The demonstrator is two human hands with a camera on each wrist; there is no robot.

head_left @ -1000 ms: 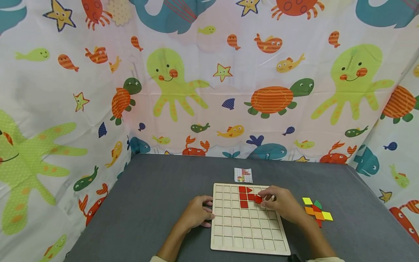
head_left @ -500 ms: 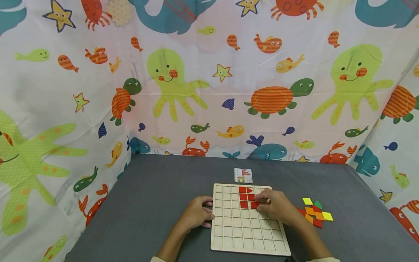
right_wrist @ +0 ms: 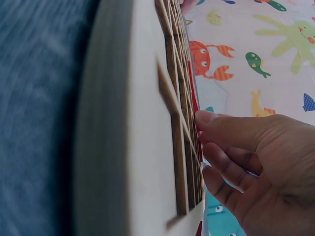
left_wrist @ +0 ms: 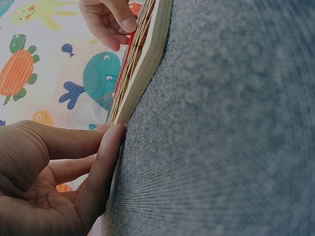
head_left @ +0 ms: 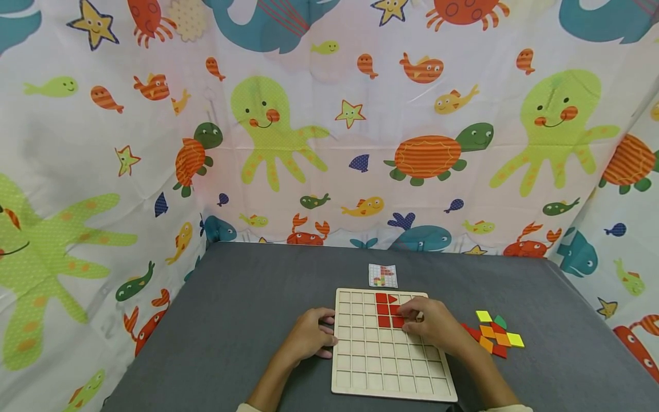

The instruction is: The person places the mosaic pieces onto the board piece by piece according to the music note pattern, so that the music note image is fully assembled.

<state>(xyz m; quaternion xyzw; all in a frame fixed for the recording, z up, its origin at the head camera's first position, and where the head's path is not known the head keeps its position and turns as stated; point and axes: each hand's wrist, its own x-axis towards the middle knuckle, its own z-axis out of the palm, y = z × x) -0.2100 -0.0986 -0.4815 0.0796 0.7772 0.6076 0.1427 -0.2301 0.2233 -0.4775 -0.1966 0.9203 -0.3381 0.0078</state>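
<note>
A pale wooden grid board (head_left: 388,366) lies on the table, with red tiles grouped in its upper cells. My left hand (head_left: 310,335) holds the board's left edge; in the left wrist view its thumb and a finger (left_wrist: 81,142) meet at that edge. My right hand (head_left: 432,323) is over the upper right of the board, fingertips on a red square tile (head_left: 397,322) that sits in a cell beside another red square (head_left: 384,321). In the right wrist view the thumb (right_wrist: 206,117) touches red at the board surface. The fingers partly hide the tiles there.
A small printed card (head_left: 382,276) with a coloured grid pattern lies just behind the board. Loose red, orange, yellow and green tiles (head_left: 500,337) are heaped right of the board, partly behind the right forearm. A sea-animal curtain (head_left: 329,143) surrounds the dark grey table (head_left: 247,320).
My right hand first moved down and slightly left with the red square. Over the last half second the tile shifted left into line within its cell. The left hand has stayed put.
</note>
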